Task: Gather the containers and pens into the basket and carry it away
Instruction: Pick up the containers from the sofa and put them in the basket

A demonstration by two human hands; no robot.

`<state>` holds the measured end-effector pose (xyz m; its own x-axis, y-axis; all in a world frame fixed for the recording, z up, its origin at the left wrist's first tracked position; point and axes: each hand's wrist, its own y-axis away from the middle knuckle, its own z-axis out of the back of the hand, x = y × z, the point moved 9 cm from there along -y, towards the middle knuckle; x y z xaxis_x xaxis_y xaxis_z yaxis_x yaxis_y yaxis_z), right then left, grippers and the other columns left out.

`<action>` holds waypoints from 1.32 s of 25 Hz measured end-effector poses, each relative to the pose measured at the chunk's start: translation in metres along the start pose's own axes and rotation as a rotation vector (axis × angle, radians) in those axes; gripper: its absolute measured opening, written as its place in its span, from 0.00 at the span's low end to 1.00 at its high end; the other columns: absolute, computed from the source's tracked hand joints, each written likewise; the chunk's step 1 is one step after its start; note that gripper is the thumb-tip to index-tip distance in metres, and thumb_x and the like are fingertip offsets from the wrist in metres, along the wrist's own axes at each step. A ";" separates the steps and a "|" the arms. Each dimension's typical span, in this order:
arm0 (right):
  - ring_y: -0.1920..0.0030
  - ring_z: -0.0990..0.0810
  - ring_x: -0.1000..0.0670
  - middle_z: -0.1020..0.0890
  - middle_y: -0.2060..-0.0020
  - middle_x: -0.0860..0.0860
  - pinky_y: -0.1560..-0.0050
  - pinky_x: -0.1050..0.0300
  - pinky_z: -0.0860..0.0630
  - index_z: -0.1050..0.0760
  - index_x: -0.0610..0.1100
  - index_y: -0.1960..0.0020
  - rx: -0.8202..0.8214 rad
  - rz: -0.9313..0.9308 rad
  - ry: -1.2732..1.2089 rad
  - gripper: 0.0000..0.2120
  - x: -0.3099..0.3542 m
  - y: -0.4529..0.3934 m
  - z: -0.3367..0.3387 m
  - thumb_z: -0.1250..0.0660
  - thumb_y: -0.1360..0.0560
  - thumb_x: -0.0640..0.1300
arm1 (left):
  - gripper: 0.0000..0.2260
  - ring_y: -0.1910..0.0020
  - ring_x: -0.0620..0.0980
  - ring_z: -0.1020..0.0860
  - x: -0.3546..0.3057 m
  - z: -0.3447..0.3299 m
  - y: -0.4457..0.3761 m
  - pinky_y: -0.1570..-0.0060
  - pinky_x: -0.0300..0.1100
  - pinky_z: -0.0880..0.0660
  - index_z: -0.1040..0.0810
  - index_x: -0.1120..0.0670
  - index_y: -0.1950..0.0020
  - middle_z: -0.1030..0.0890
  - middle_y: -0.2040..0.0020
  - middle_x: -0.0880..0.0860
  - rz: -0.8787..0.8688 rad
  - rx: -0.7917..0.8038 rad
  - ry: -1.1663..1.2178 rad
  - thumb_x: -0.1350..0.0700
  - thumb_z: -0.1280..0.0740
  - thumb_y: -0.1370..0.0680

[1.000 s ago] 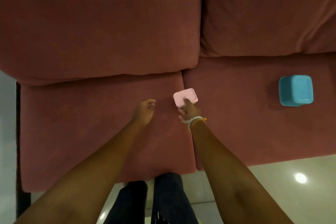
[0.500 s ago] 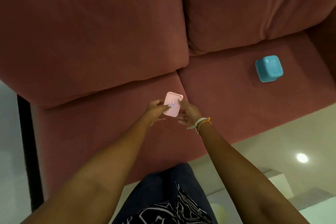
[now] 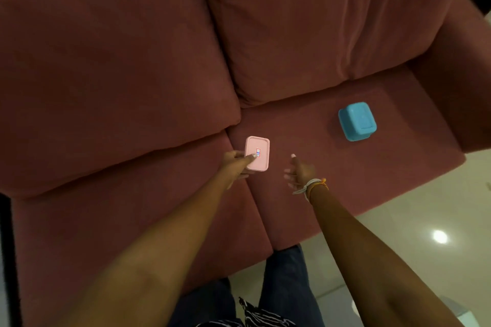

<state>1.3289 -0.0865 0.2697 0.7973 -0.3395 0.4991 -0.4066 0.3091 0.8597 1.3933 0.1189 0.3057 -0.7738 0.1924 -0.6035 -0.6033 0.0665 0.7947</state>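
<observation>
My left hand (image 3: 235,166) grips a small pink rectangular container (image 3: 257,152) by its near edge, lifted above the seam between the two sofa seat cushions. A small label shows on its upward face. My right hand (image 3: 300,171), with bands on the wrist, hovers to the right of it with fingers spread and nothing in it. A blue lidded container (image 3: 357,121) sits on the right seat cushion, farther right and away from both hands. No basket or pens are in view.
The dark red sofa (image 3: 119,74) fills most of the view, with its armrest (image 3: 457,93) at the right. Pale glossy floor (image 3: 414,233) lies at the lower right. My legs stand close against the sofa's front edge.
The pink container went from my right hand on the cushion into my left hand, lifted. My right hand let go and moved to the right. The view shifted left and back.
</observation>
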 end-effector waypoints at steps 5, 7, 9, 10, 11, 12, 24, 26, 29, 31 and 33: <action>0.69 0.27 0.46 0.25 0.65 0.42 0.65 0.54 0.30 0.29 0.41 0.63 -0.102 0.018 0.101 0.12 0.051 -0.064 0.084 0.34 0.23 0.45 | 0.14 0.63 0.50 0.20 0.004 -0.076 -0.027 0.54 0.45 0.22 0.29 0.57 0.42 0.19 0.50 0.58 0.146 -0.084 0.108 0.54 0.30 0.24; 0.58 0.22 0.42 0.22 0.58 0.41 0.51 0.51 0.26 0.25 0.41 0.58 -0.226 0.124 0.180 0.06 0.080 -0.085 0.123 0.31 0.26 0.43 | 0.16 0.62 0.51 0.20 0.005 -0.106 -0.035 0.51 0.47 0.23 0.29 0.58 0.40 0.19 0.49 0.58 0.183 -0.097 0.108 0.54 0.30 0.24; 0.42 0.23 0.41 0.22 0.44 0.41 0.38 0.48 0.27 0.27 0.37 0.41 -0.413 0.210 0.253 0.22 0.109 -0.100 0.165 0.26 0.31 0.44 | 0.18 0.61 0.51 0.19 0.000 -0.135 -0.046 0.50 0.47 0.23 0.29 0.60 0.37 0.19 0.48 0.58 0.190 -0.106 0.100 0.54 0.31 0.24; 0.39 0.25 0.40 0.24 0.40 0.41 0.36 0.47 0.29 0.30 0.38 0.37 -0.497 0.257 0.314 0.29 0.124 -0.104 0.180 0.25 0.33 0.46 | 0.19 0.61 0.51 0.19 -0.003 -0.146 -0.050 0.50 0.47 0.23 0.29 0.60 0.37 0.19 0.47 0.58 0.186 -0.110 0.095 0.55 0.31 0.24; 0.38 0.26 0.38 0.27 0.39 0.41 0.37 0.47 0.30 0.32 0.39 0.34 -0.561 0.301 0.408 0.34 0.137 -0.111 0.192 0.24 0.35 0.47 | 0.19 0.61 0.51 0.20 -0.006 -0.157 -0.055 0.50 0.48 0.23 0.29 0.60 0.36 0.19 0.46 0.58 0.184 -0.118 0.090 0.55 0.31 0.24; 0.37 0.28 0.38 0.29 0.37 0.41 0.38 0.46 0.30 0.35 0.41 0.32 -0.593 0.319 0.512 0.37 0.148 -0.118 0.197 0.23 0.36 0.48 | 0.19 0.61 0.51 0.20 -0.009 -0.167 -0.059 0.51 0.48 0.23 0.30 0.60 0.35 0.20 0.46 0.58 0.181 -0.126 0.083 0.55 0.31 0.23; 0.43 0.21 0.43 0.23 0.41 0.44 0.41 0.48 0.23 0.34 0.40 0.32 -0.200 0.193 0.257 0.38 0.133 -0.186 0.211 0.22 0.38 0.44 | 0.19 0.63 0.50 0.21 -0.015 -0.206 -0.083 0.56 0.44 0.23 0.30 0.60 0.35 0.22 0.46 0.56 0.185 -0.139 -0.041 0.56 0.32 0.23; 0.54 0.20 0.47 0.21 0.49 0.45 0.52 0.51 0.21 0.29 0.40 0.37 0.054 0.068 -0.070 0.30 0.112 -0.165 0.188 0.26 0.37 0.44 | 0.18 0.63 0.50 0.21 -0.017 -0.207 -0.077 0.57 0.44 0.23 0.30 0.60 0.35 0.22 0.47 0.57 0.185 -0.124 -0.041 0.56 0.32 0.23; 0.56 0.20 0.44 0.21 0.54 0.46 0.50 0.49 0.25 0.27 0.45 0.42 0.295 -0.268 -0.324 0.21 0.065 -0.118 0.167 0.34 0.32 0.53 | 0.15 0.62 0.52 0.20 -0.015 -0.209 -0.060 0.54 0.46 0.23 0.29 0.58 0.39 0.20 0.48 0.58 0.193 -0.066 0.004 0.56 0.32 0.23; 0.56 0.20 0.41 0.22 0.55 0.44 0.49 0.46 0.23 0.28 0.44 0.43 0.320 -0.322 -0.460 0.21 0.041 -0.097 0.164 0.37 0.32 0.55 | 0.09 0.61 0.53 0.20 -0.011 -0.207 -0.048 0.49 0.50 0.23 0.27 0.56 0.45 0.20 0.50 0.57 0.193 -0.007 0.067 0.56 0.32 0.23; 0.66 0.18 0.42 0.20 0.64 0.42 0.57 0.48 0.21 0.28 0.42 0.49 0.323 -0.330 -0.565 0.20 0.017 -0.070 0.158 0.39 0.32 0.56 | 0.05 0.59 0.53 0.19 -0.006 -0.201 -0.031 0.44 0.53 0.24 0.27 0.55 0.50 0.19 0.53 0.56 0.187 0.047 0.107 0.57 0.32 0.23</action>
<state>1.3007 -0.2544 0.2353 0.5846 -0.8033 0.1136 -0.3659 -0.1361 0.9206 1.3783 -0.0813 0.2716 -0.8888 0.1005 -0.4471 -0.4400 0.0858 0.8939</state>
